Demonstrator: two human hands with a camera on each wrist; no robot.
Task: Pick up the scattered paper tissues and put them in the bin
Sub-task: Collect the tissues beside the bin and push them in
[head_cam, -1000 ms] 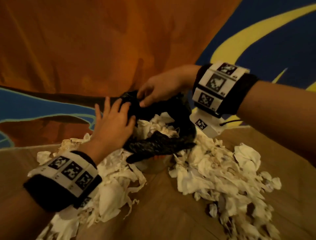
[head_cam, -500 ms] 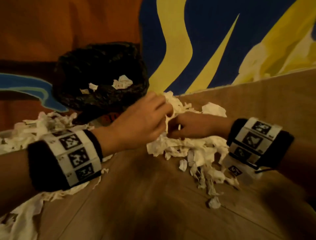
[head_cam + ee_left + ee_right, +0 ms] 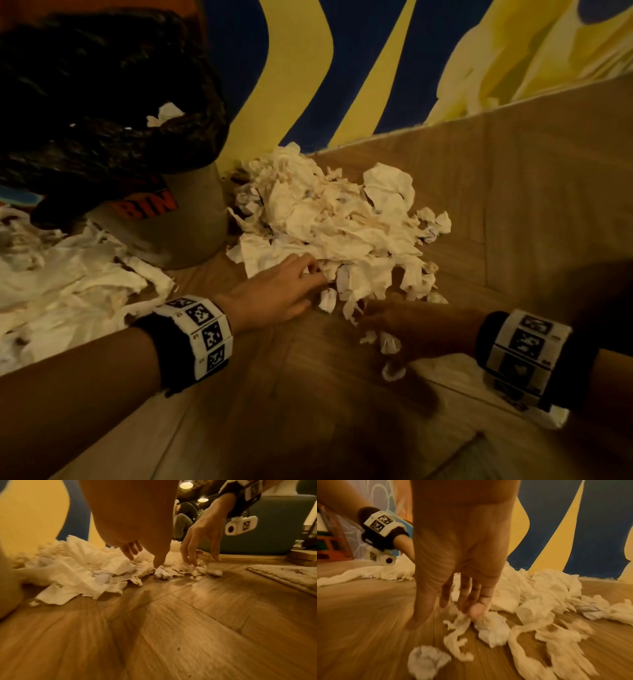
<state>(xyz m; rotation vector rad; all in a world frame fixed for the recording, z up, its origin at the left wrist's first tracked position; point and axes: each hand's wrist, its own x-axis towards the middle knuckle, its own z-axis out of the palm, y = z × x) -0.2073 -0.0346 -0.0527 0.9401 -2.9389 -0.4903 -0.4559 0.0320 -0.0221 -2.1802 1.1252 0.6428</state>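
The grey bin (image 3: 191, 222), lined with a black bag (image 3: 102, 102) and holding a few tissues (image 3: 166, 113), stands at the upper left. Just right of it, a heap of crumpled white tissues (image 3: 335, 219) lies on the wooden floor against the wall. My left hand (image 3: 308, 274) reaches the heap's near edge with straight fingers (image 3: 130, 553) touching the paper. In shadow a little to the right, my right hand (image 3: 383, 325) spreads its fingers (image 3: 467, 607) down onto small crumpled scraps (image 3: 489, 630). Neither hand holds anything.
A second spread of tissues (image 3: 68, 284) covers the floor left of the bin. The blue and yellow painted wall (image 3: 376, 68) runs behind the heap. A pale rug (image 3: 283, 574) and a teal sofa (image 3: 265, 534) lie to the right, with a seated person (image 3: 181, 520) beyond.
Both hands left the bin's rim and moved right to the heap beside it. Since half a second ago they have drawn apart and lowered to the heap's near edge.
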